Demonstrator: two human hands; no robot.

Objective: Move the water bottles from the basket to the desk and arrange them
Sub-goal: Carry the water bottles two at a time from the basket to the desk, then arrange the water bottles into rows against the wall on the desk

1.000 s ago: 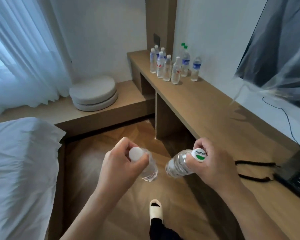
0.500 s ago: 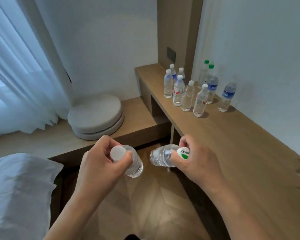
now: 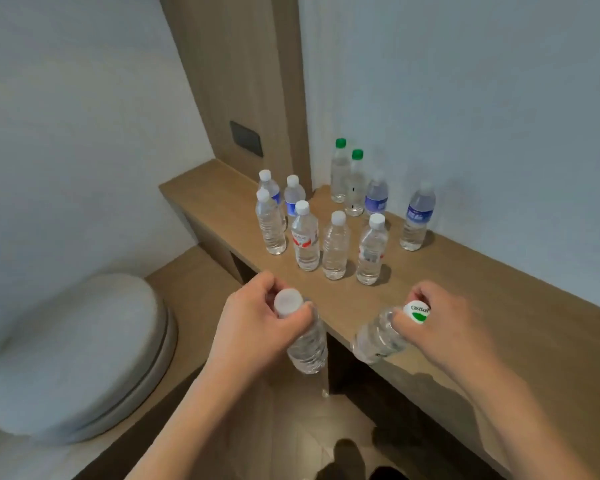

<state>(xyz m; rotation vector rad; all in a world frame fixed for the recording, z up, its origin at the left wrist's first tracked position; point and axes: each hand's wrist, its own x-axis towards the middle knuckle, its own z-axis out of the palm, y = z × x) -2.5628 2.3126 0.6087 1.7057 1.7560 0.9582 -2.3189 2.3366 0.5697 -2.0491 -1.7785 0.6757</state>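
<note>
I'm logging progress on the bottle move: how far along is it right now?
Done: ten bottles already stand upright on the desk. In hand: the left hand grips a white-capped bottle, the right hand a green-and-white-capped bottle, both near the desk's front edge. Left: setting these two down. The basket is out of view.

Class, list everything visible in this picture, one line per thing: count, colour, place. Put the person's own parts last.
Standing bottles: ten, clear; eight white-capped, two green-capped; far end of desk.
Carried bottles: two, clear; white-capped bottle and green-and-white-capped bottle, at the desk's front edge.
Desk: one, light wood, along right wall.
Cushions: stacked, grey, low ledge at left.
Wall plate: one, dark, wooden panel.
Left hand: grips white-capped bottle's neck.
Right hand: grips green-and-white-capped bottle's neck.
</note>
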